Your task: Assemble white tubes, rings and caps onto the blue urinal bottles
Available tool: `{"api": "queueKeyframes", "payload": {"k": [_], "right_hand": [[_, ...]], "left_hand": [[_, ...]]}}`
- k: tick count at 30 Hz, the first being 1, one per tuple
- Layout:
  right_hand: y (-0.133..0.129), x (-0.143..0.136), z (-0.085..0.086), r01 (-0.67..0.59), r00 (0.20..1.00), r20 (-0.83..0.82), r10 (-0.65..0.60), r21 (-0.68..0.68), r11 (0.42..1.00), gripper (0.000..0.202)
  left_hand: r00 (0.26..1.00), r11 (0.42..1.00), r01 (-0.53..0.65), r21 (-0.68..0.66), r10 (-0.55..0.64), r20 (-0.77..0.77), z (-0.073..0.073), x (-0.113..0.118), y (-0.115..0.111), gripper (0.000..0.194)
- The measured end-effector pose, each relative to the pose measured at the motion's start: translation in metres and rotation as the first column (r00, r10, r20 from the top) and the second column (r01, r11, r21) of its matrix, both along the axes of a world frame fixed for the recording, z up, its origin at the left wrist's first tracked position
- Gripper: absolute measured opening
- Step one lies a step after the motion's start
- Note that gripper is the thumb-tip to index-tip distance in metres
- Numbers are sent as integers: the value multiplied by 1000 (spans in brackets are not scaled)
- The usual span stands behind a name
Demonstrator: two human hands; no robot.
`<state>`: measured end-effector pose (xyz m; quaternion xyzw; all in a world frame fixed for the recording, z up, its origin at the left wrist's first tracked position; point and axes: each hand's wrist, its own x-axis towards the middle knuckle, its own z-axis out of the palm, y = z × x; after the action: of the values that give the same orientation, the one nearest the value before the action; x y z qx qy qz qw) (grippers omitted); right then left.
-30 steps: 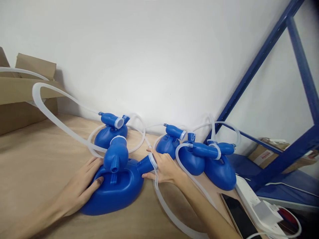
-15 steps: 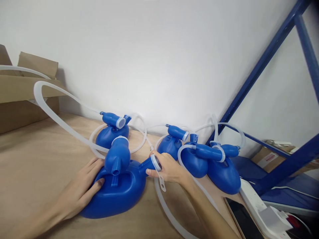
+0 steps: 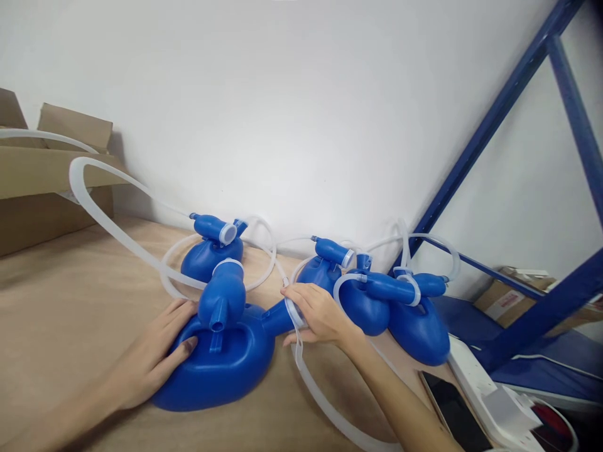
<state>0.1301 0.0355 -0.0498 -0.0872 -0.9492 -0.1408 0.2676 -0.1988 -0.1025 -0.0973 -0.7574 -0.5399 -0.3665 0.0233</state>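
Surface: a tan table [image 3: 70, 301] is carrying everything; the nearest blue bottle [image 3: 221, 358] is lying at its front middle.
Left hand [image 3: 151, 355]: fingers are spreading flat against the bottle's left side, gripping nothing.
Right hand [image 3: 318, 314]: fingers are closing around the bottle's spout and its white tube [image 3: 325, 402].
Behind the bottle: more bottles [image 3: 377, 301] are sitting by a white wall [image 3: 282, 113].
Right of the bottle: a blue rack [image 3: 518, 75] is leaning.
Far left of the bottle: a carton [image 3: 42, 182] is sitting.

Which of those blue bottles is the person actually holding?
The nearest, biggest-looking blue bottle: the left hand rests on its side and the right hand grips its neck. The other bottles behind stand untouched.
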Motion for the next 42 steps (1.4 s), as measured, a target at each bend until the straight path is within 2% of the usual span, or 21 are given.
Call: {"api": "queueKeyframes", "payload": {"k": [3,6,11,14,17,19,21,26,29,30,31,32,34,35,37,38,42], "right_hand": [[16,-4,-4,-74,997,-3,75,152,986,71],[21,-9,-7,-59,998,14,57,202,978,64],[3,-13,-8,-5,999,-31,9,104,995,59],[-17,-14,-3,105,993,-56,-106,-34,994,61],[-37,-16,8,328,945,76,-319,-201,923,60],[-48,-18,18,478,877,187,-443,-254,841,58],[-57,-22,26,577,815,247,-524,-271,771,58],[-67,-31,40,671,741,275,-613,-275,688,64],[-70,-32,43,708,706,327,-629,-336,621,68],[-70,-31,43,702,712,314,-628,-352,620,69],[-70,-29,42,670,742,272,-613,-353,653,70],[-70,-27,42,606,794,208,-571,-335,722,69],[-67,-23,40,377,926,60,-373,-225,898,61],[-65,-21,38,245,969,6,-248,-164,956,54],[-60,-20,36,57,997,-47,-62,-100,993,37],[-58,-20,35,19,998,-53,-23,-86,996,30],[-56,-25,32,49,998,30,-49,-8,999,22]], "left_hand": [[1000,1000,-5,-7,5,-6,-1,-1,-1,47],[1000,999,4,-32,-4,9,-1,-1,-2,49],[996,997,14,-75,-7,90,3,1,-6,45],[992,995,17,-103,-4,123,5,1,-9,46],[994,996,-19,-83,28,109,6,1,-10,46],[997,998,-2,-59,7,79,7,2,-10,48],[998,999,15,-34,-12,59,8,3,-10,51],[998,999,-2,-45,4,63,7,1,-10,51],[999,997,12,-79,-8,52,4,-5,-9,47],[999,996,22,-87,-18,40,3,-7,-8,47],[999,995,33,-92,-30,28,3,-9,-7,47],[999,995,41,-94,-40,20,3,-10,-7,47],[999,995,35,-88,-33,27,3,-9,-7,47],[999,996,28,-85,-24,41,4,-8,-7,46],[997,996,27,-84,-21,69,6,-5,-8,45],[997,995,32,-89,-25,76,6,-4,-8,45],[996,994,25,-108,-15,86,6,-3,-9,42]]}}
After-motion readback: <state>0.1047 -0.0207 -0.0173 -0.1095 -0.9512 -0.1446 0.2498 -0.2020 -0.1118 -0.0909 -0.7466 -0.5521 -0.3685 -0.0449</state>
